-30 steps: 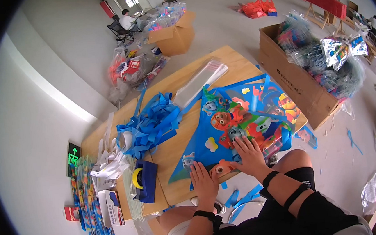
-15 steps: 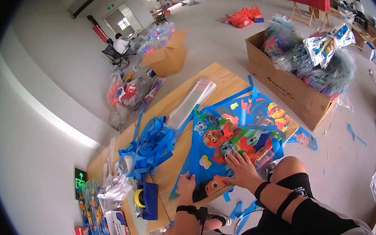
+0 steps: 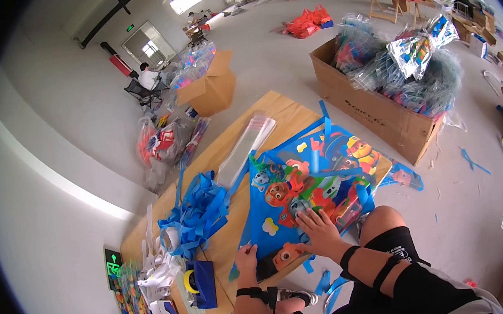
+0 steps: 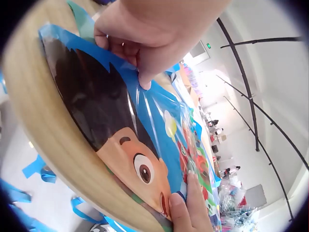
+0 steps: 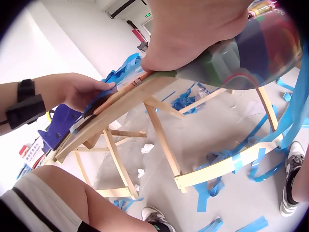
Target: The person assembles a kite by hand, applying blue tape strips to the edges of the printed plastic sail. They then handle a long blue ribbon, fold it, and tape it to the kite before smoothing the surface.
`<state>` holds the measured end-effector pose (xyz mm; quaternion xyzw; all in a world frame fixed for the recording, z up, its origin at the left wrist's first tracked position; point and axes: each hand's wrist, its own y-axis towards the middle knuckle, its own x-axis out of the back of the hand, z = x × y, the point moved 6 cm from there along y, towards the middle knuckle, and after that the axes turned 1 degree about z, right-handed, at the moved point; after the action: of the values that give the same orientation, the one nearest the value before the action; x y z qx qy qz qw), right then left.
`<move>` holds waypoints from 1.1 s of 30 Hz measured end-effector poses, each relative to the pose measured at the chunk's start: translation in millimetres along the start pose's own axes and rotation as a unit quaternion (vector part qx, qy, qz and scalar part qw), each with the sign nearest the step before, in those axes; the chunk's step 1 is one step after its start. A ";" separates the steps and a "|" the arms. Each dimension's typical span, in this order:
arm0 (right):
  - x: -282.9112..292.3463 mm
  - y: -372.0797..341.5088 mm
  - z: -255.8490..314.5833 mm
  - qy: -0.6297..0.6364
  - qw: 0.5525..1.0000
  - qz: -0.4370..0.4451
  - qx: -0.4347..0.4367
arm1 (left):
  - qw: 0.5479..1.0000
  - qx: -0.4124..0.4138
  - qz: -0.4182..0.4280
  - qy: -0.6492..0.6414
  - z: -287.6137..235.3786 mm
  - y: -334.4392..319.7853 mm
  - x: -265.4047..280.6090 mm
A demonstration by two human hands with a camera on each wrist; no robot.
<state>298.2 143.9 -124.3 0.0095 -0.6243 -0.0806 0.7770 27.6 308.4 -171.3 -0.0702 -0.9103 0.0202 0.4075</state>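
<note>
A glossy blue sheet (image 3: 276,194) printed with cartoon dogs and a child's face lies on the wooden table, its near border along the table edge. My left hand (image 3: 247,260) is at its left corner. In the left wrist view the left hand (image 4: 154,29) has its fingers curled at the sheet's edge, and the thumb presses on the printed face, pinching it. My right hand (image 3: 321,232) lies flat with spread fingers on the sheet's near middle. Blue straps (image 3: 315,157) run across the sheet's right part.
Left of the sheet are a heap of blue straps (image 3: 199,213), white straps (image 3: 155,260) and a blue tape dispenser (image 3: 205,282). Clear plastic sleeves (image 3: 242,155) lie behind. A large carton (image 3: 368,109) of bagged goods stands past the table; blue scraps (image 3: 324,283) litter the floor.
My left hand lay flat on the sheet's near left part; it has shifted to the left corner and its fingers have curled onto the edge. The right hand stays flat. The head view has shifted.
</note>
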 end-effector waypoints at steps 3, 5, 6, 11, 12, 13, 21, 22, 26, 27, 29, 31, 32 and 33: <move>-2.2 0.1 0.6 -0.008 1.000 -0.003 0.003 | 1.000 0.015 0.004 0.015 13.0 4.6 -4.3; -2.7 0.4 1.2 0.000 1.000 -0.002 0.000 | 0.999 0.025 0.005 0.019 14.2 5.4 -4.8; -3.2 0.3 2.3 0.008 1.000 -0.003 -0.001 | 0.999 0.042 0.008 0.030 16.5 4.8 -4.7; -6.0 0.2 9.0 0.008 1.000 -0.005 -0.006 | 0.999 0.032 -0.001 0.025 21.4 7.8 -2.8; -6.5 -0.1 9.7 0.006 1.000 -0.013 -0.004 | 0.999 0.046 0.021 0.021 21.7 6.5 -2.3; -7.1 -0.6 9.7 0.005 1.000 -0.011 -0.007 | 0.997 0.060 0.042 0.016 13.9 1.3 0.5; -0.6 -1.7 11.2 0.022 0.998 -0.059 0.002 | 0.938 -0.275 -0.071 0.197 -122.6 -74.2 -26.3; -1.8 -1.6 11.2 0.020 0.998 -0.057 0.000 | 0.925 -0.316 -0.064 0.199 -131.1 -83.3 -38.1; -2.4 0.5 9.9 0.033 0.998 -0.055 -0.001 | 0.948 -0.255 -0.030 0.188 -115.2 -84.1 -65.8; -2.4 -0.8 10.7 0.039 0.998 -0.057 0.001 | 0.941 -0.251 -0.034 0.226 -111.8 -84.2 -67.9; -1.3 -0.6 10.7 0.039 0.997 -0.061 0.004 | 0.930 -0.249 -0.039 0.267 -110.7 -85.9 -67.6; 0.0 -3.0 8.5 0.063 0.995 -0.076 0.017 | 0.934 -0.240 -0.031 0.264 -109.7 -86.6 -67.6; 0.0 -2.5 2.0 0.058 0.996 -0.072 0.018 | 0.934 -0.235 -0.029 0.268 -110.5 -85.2 -67.4; -3.7 -0.9 -6.1 0.257 0.965 -0.035 0.021 | 0.934 -0.233 -0.025 0.269 -110.0 -85.3 -67.4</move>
<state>303.3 143.0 -129.3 0.0680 -0.4042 -0.0891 0.9078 144.4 212.0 -139.8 -0.1434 -0.7470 -0.2226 0.6098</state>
